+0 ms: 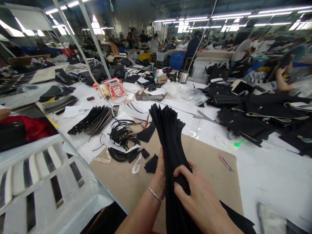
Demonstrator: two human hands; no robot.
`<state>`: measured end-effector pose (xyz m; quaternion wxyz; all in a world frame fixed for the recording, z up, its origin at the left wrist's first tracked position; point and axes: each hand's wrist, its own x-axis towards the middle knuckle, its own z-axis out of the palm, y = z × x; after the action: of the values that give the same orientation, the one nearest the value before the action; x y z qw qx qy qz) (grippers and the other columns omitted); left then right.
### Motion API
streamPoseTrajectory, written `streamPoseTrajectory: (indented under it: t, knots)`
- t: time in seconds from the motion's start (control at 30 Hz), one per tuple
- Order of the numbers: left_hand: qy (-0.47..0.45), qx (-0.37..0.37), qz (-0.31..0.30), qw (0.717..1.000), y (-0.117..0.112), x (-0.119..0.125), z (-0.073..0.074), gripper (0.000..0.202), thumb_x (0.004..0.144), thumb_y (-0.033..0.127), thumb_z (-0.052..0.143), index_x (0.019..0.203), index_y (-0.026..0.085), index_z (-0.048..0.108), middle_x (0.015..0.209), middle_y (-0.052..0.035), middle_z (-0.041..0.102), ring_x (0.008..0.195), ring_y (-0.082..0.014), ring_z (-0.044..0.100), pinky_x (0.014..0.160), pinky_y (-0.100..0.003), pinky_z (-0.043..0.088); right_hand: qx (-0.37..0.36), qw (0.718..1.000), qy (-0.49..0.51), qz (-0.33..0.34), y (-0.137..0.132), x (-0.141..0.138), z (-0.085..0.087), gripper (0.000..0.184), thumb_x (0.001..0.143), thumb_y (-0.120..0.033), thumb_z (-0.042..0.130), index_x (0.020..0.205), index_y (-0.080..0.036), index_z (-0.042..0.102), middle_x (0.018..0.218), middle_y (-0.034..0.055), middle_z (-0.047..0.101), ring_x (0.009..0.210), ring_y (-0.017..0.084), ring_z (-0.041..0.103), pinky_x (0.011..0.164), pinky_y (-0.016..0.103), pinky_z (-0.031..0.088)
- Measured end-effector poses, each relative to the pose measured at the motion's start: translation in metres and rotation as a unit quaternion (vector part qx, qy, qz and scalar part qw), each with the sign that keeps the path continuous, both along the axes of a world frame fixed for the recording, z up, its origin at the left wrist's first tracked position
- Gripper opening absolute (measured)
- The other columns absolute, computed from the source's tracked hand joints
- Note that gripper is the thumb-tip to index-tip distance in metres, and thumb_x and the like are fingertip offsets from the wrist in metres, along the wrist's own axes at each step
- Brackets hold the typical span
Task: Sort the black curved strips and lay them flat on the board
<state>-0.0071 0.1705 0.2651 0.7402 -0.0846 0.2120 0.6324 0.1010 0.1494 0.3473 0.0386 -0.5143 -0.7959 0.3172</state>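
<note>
A thick stack of long black cut pieces [172,139], leather or fabric, stands upright between my hands, its upper ends fanned and jagged. My left hand [159,174], with a silver bangle at the wrist, is closed around the stack's left side, its fingers mostly hidden behind. My right hand [192,188] grips the right side, thumb and forefinger bent against the front. Under the stack lies a tan board [209,162]. To the left are a coil of black strips [124,139] and a fanned pile of black pieces [92,120].
A pink pen-like tool [226,164] rests on the board's right part. Black flat pieces [243,120] are heaped at the right, near clear plastic film [185,92]. A red patterned box [115,87] stands behind. At lower left, plastic covers white pieces [48,162]. Several people work farther back.
</note>
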Motion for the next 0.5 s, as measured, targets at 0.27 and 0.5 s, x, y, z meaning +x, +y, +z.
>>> streamPoseTrajectory:
  t: [0.27,0.5]
  knots:
    - [-0.038,0.009,-0.033,0.999,-0.008,-0.001,0.004,0.065,0.076,0.072,0.053,0.083,0.009,0.069,0.081,-0.0094,0.067,0.073,-0.0195,0.061,0.077,-0.031,0.050,0.013,0.999,0.033,0.024,-0.004,0.005,-0.006,0.035,0.080,-0.017,0.046,0.112,-0.031,0.048,0.129,0.0070,0.037,0.108,0.025,0.052,0.090,0.045,0.043]
    - [0.044,0.002,-0.034,0.998,-0.019,0.000,0.019,0.053,0.078,0.064,0.055,0.084,0.014,0.071,0.085,-0.0093,0.067,0.083,-0.0239,0.062,0.084,-0.036,0.050,0.009,0.998,0.026,0.052,-0.004,0.006,0.000,0.033,0.082,-0.013,0.044,0.107,-0.032,0.055,0.139,0.0078,0.029,0.119,0.028,0.045,0.094,0.048,0.042]
